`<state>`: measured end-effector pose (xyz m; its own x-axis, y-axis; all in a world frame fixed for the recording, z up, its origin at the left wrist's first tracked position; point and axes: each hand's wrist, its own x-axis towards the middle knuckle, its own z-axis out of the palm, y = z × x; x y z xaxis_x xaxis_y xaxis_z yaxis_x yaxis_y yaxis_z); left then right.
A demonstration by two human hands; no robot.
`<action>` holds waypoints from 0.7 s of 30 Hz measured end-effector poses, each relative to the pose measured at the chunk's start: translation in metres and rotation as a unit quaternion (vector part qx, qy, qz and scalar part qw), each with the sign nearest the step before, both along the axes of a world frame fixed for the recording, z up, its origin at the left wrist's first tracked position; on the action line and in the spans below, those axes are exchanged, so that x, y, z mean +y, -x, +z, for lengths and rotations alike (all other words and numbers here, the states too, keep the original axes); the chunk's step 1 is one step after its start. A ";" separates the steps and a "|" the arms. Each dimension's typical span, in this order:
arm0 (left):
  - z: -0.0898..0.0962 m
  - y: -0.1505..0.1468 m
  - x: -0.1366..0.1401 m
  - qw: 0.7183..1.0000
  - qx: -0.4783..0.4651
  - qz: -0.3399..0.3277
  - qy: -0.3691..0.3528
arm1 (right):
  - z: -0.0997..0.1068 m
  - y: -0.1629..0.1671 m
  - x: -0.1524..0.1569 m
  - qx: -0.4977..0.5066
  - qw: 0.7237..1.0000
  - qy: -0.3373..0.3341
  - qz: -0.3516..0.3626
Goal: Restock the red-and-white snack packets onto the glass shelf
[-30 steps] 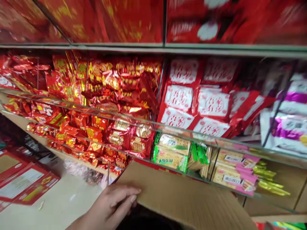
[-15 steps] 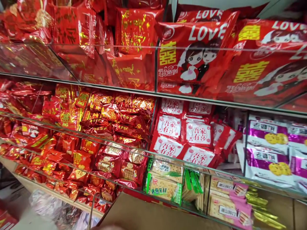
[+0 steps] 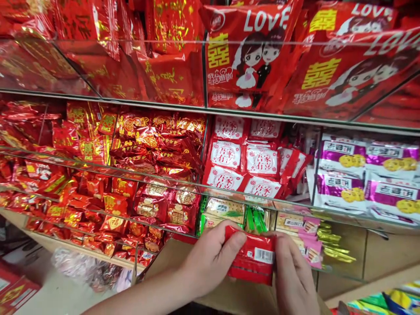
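Note:
Between both hands is a red snack packet (image 3: 252,261) with a white barcode label toward me. My left hand (image 3: 215,256) is closed on its left end, thumb laid across the front. My right hand (image 3: 292,272) grips the right edge, thumb and fingers pinched there. The packet is above an open cardboard box (image 3: 175,253), in front of the lower shelf. Behind the hands are cracker packs with green ends (image 3: 223,209) and pink-ended cracker packs (image 3: 297,223), partly covered by my fingers.
Glass-fronted shelves hold red sweets (image 3: 113,203), red-and-white packets (image 3: 226,155), purple-and-white cookie packs (image 3: 343,190) and large red "LOVE" bags (image 3: 249,57). Clear plastic bags (image 3: 77,264) lie below the wooden shelf edge at left. A red box (image 3: 16,284) stands on the floor.
Both hands have come up into view from below, holding the red snack packet. The camera view has tilted down and shifted right, so the shelves sit higher and further left.

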<state>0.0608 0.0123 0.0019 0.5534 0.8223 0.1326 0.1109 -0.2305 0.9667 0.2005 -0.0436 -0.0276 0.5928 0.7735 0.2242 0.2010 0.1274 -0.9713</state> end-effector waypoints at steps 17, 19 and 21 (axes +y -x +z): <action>0.015 0.009 0.002 0.939 -0.165 -0.069 0.294 | -0.022 -0.026 -0.003 -0.420 0.868 -0.264 0.018; 0.014 0.011 0.002 0.954 -0.182 -0.042 0.234 | -0.029 -0.021 -0.008 -0.397 0.882 -0.256 0.007; 0.015 0.013 0.001 0.970 -0.169 -0.047 0.171 | -0.032 -0.011 -0.010 -0.312 0.917 -0.246 -0.001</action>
<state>0.0481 0.0137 0.0165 0.6010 0.7978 0.0478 -0.2309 0.1160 0.9660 0.2113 -0.0534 -0.0595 0.2308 0.4859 0.8430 0.6997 0.5192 -0.4908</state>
